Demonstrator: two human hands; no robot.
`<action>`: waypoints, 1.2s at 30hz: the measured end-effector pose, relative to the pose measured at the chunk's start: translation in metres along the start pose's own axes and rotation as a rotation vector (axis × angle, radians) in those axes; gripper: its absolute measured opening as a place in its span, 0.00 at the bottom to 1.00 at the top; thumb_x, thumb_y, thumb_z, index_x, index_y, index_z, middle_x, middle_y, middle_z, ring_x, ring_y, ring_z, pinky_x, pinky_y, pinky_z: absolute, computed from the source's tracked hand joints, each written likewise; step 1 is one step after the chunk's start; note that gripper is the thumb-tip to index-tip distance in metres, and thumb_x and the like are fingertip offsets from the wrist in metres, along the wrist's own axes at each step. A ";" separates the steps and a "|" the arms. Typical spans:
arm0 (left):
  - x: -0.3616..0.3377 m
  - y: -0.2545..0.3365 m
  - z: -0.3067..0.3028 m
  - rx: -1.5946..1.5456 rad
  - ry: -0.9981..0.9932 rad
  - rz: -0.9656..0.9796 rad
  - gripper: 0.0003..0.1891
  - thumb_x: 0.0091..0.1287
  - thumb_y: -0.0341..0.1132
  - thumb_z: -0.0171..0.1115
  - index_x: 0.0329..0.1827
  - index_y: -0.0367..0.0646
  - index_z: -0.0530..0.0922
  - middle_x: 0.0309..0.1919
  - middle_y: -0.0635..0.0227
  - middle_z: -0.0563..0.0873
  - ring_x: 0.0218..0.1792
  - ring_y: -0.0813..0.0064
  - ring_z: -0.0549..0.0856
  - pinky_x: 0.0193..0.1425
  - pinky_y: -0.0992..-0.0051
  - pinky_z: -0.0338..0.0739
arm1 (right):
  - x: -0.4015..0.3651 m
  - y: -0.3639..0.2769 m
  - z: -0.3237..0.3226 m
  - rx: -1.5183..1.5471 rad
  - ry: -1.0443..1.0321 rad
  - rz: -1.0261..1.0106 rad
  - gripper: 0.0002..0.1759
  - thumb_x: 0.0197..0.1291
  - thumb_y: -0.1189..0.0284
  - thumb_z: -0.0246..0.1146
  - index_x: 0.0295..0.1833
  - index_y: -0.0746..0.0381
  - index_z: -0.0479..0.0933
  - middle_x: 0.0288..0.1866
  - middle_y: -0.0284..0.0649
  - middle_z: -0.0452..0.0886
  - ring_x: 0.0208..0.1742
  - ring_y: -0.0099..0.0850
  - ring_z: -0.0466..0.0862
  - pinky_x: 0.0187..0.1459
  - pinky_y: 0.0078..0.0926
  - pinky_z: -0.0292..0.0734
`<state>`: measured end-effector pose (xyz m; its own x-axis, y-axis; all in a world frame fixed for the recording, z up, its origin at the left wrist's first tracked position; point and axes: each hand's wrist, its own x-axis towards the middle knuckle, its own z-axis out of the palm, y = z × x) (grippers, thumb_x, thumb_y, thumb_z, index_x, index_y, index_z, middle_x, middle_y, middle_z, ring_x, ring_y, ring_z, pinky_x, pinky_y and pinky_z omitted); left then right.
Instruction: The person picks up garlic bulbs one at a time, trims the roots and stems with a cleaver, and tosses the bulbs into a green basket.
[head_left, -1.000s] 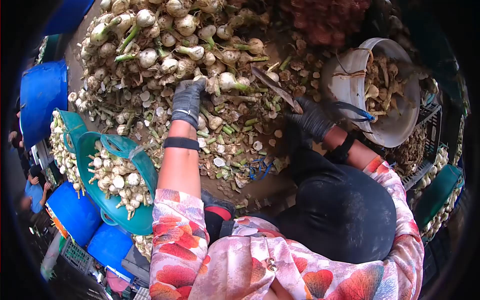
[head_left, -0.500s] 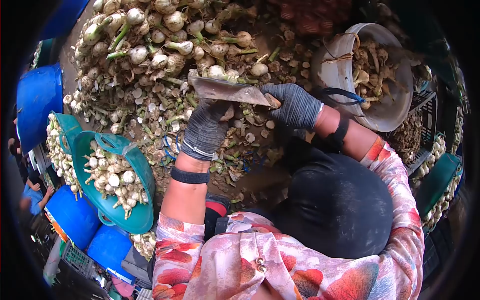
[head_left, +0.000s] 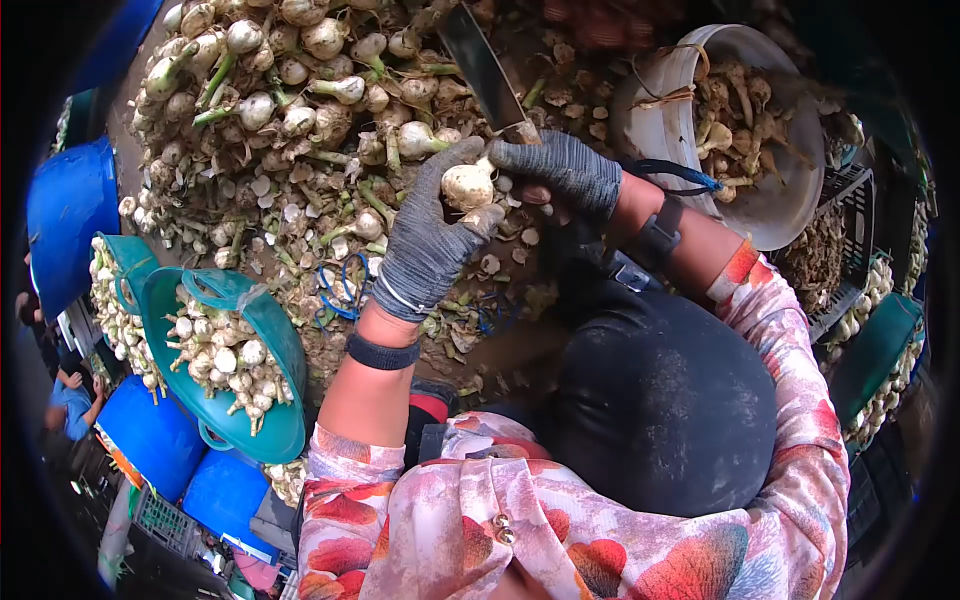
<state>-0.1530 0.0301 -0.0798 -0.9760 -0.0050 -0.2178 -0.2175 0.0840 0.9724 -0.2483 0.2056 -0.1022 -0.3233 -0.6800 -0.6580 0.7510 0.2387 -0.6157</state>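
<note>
A pale round bulb [head_left: 468,186] rests between the thumb and fingers of my left hand [head_left: 428,232], which wears a grey glove. Touching the bulb's right side is my gloved right hand [head_left: 568,178], its fingers wrapped round the handle of a knife [head_left: 482,70]. The broad blade points up and to the left, away from my body. Behind my hands lies a large heap of bulbs [head_left: 325,95] with stems, some green. Cut scraps and skins [head_left: 310,205] cover the ground beneath my hands.
At the left stand a teal tub [head_left: 290,345] of trimmed bulbs and blue tubs [head_left: 75,220]. A tipped white bucket [head_left: 675,125] at the right holds more bulbs, beside a black crate [head_left: 850,225]. Another person [head_left: 72,405] is at the far left.
The knife blade has swung from lying across between my hands to pointing up and away. My left hand has turned, and a bulb now shows in it. My right hand has shifted slightly left.
</note>
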 end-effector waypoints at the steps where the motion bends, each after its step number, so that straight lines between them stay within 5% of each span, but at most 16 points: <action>1: 0.003 0.002 0.004 0.015 -0.017 0.020 0.31 0.57 0.33 0.73 0.62 0.38 0.70 0.53 0.63 0.77 0.54 0.72 0.77 0.61 0.72 0.73 | -0.003 0.000 0.001 0.066 -0.004 0.053 0.21 0.58 0.48 0.66 0.41 0.55 0.77 0.20 0.27 0.73 0.15 0.16 0.65 0.17 0.18 0.61; 2: 0.006 -0.006 0.004 -0.026 -0.044 -0.006 0.27 0.59 0.32 0.71 0.60 0.40 0.71 0.55 0.63 0.77 0.55 0.72 0.77 0.61 0.73 0.72 | 0.002 0.003 -0.005 -0.045 0.004 0.142 0.22 0.59 0.48 0.65 0.42 0.57 0.77 0.20 0.29 0.74 0.17 0.19 0.70 0.21 0.21 0.68; 5: 0.012 -0.027 0.002 0.093 0.063 0.121 0.24 0.59 0.32 0.71 0.56 0.41 0.72 0.53 0.64 0.79 0.53 0.74 0.78 0.61 0.73 0.72 | 0.028 0.037 -0.026 -0.490 0.249 -0.104 0.26 0.59 0.48 0.65 0.46 0.60 0.77 0.27 0.36 0.80 0.25 0.26 0.79 0.31 0.28 0.77; 6: 0.013 -0.021 0.001 0.008 0.059 0.090 0.24 0.58 0.34 0.72 0.54 0.41 0.72 0.51 0.65 0.79 0.51 0.74 0.78 0.61 0.72 0.72 | 0.011 0.027 -0.019 -0.629 0.394 -0.180 0.24 0.58 0.54 0.66 0.51 0.62 0.76 0.36 0.45 0.84 0.36 0.35 0.84 0.43 0.34 0.79; 9: 0.007 -0.019 -0.012 0.042 0.062 -0.171 0.23 0.59 0.35 0.72 0.54 0.41 0.72 0.51 0.64 0.78 0.54 0.72 0.78 0.62 0.71 0.71 | -0.015 0.031 -0.023 -0.849 0.391 -0.446 0.23 0.55 0.62 0.66 0.54 0.60 0.75 0.42 0.50 0.84 0.43 0.42 0.85 0.47 0.36 0.79; 10: 0.005 -0.029 -0.012 0.047 0.058 -0.097 0.20 0.63 0.34 0.68 0.55 0.41 0.71 0.50 0.63 0.79 0.53 0.71 0.79 0.60 0.72 0.73 | -0.024 0.026 -0.019 -0.960 0.342 -0.504 0.23 0.50 0.68 0.66 0.54 0.57 0.76 0.41 0.49 0.83 0.43 0.47 0.84 0.45 0.38 0.79; 12: -0.005 -0.056 -0.011 -0.143 0.033 -0.093 0.19 0.64 0.32 0.65 0.56 0.41 0.71 0.49 0.65 0.79 0.51 0.72 0.79 0.59 0.73 0.74 | -0.037 0.015 -0.007 -1.157 0.222 -0.483 0.21 0.49 0.67 0.66 0.52 0.56 0.76 0.39 0.47 0.83 0.42 0.47 0.83 0.44 0.39 0.78; 14: -0.004 -0.065 -0.016 -0.822 -0.004 -0.239 0.17 0.65 0.28 0.62 0.56 0.41 0.72 0.48 0.66 0.79 0.50 0.72 0.80 0.57 0.73 0.76 | -0.037 0.017 0.000 -1.293 0.153 -0.542 0.19 0.47 0.66 0.67 0.48 0.54 0.76 0.35 0.44 0.82 0.40 0.47 0.83 0.40 0.41 0.78; 15: -0.003 -0.063 -0.019 -0.269 -0.063 -0.044 0.18 0.63 0.25 0.62 0.56 0.41 0.72 0.50 0.65 0.79 0.51 0.72 0.80 0.57 0.73 0.76 | -0.037 0.017 0.000 -1.311 0.136 -0.532 0.19 0.46 0.66 0.67 0.47 0.54 0.76 0.35 0.44 0.82 0.40 0.47 0.83 0.40 0.42 0.78; 20: -0.015 -0.060 -0.018 0.176 0.003 0.116 0.18 0.60 0.25 0.64 0.54 0.41 0.73 0.45 0.67 0.78 0.47 0.76 0.79 0.54 0.75 0.75 | -0.034 0.019 0.005 -1.352 0.098 -0.546 0.20 0.44 0.68 0.68 0.47 0.54 0.76 0.35 0.44 0.82 0.40 0.47 0.83 0.38 0.43 0.77; 23: -0.014 -0.055 -0.018 -0.038 0.026 0.081 0.18 0.58 0.26 0.66 0.51 0.40 0.73 0.42 0.67 0.78 0.43 0.74 0.79 0.51 0.75 0.75 | -0.029 0.024 0.007 -1.413 0.067 -0.514 0.21 0.43 0.68 0.68 0.46 0.55 0.75 0.34 0.44 0.82 0.39 0.47 0.83 0.37 0.43 0.77; 27: -0.026 -0.046 -0.024 0.261 -0.043 0.158 0.24 0.52 0.28 0.72 0.51 0.39 0.72 0.40 0.65 0.78 0.41 0.70 0.80 0.49 0.74 0.75 | -0.017 0.045 0.002 -1.464 0.106 -0.536 0.22 0.43 0.68 0.68 0.48 0.56 0.75 0.33 0.44 0.82 0.38 0.47 0.83 0.36 0.44 0.77; 30: -0.038 -0.025 -0.019 0.142 0.085 0.040 0.24 0.51 0.30 0.75 0.48 0.40 0.73 0.39 0.66 0.79 0.41 0.72 0.80 0.48 0.74 0.76 | -0.004 0.056 0.003 -1.484 0.099 -0.493 0.25 0.46 0.68 0.66 0.54 0.56 0.75 0.36 0.46 0.82 0.40 0.48 0.83 0.39 0.44 0.77; 33: -0.075 0.016 -0.037 0.312 0.078 -0.010 0.24 0.49 0.34 0.77 0.47 0.42 0.74 0.40 0.68 0.79 0.41 0.76 0.79 0.50 0.77 0.75 | 0.008 0.069 -0.031 -1.087 0.337 -0.189 0.26 0.50 0.68 0.64 0.58 0.57 0.74 0.41 0.50 0.83 0.42 0.48 0.84 0.44 0.42 0.78; 34: -0.083 0.025 -0.052 0.459 0.169 0.183 0.19 0.53 0.32 0.74 0.44 0.43 0.74 0.37 0.70 0.78 0.38 0.76 0.80 0.47 0.76 0.77 | 0.011 0.068 -0.037 -1.090 0.369 -0.229 0.25 0.51 0.68 0.63 0.58 0.57 0.74 0.42 0.51 0.83 0.43 0.48 0.84 0.45 0.41 0.78; 36: -0.117 0.036 -0.100 -0.176 0.610 -0.057 0.15 0.61 0.37 0.70 0.45 0.44 0.75 0.35 0.67 0.80 0.36 0.73 0.80 0.45 0.71 0.77 | 0.002 0.084 -0.040 -1.062 0.448 -0.258 0.24 0.53 0.69 0.62 0.59 0.59 0.74 0.44 0.53 0.83 0.46 0.48 0.84 0.48 0.39 0.78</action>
<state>-0.0478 -0.0662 -0.0108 -0.7835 -0.5759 -0.2336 -0.2176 -0.0979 0.9711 -0.2092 0.2517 -0.1726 -0.7274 -0.5391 -0.4245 -0.1531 0.7306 -0.6654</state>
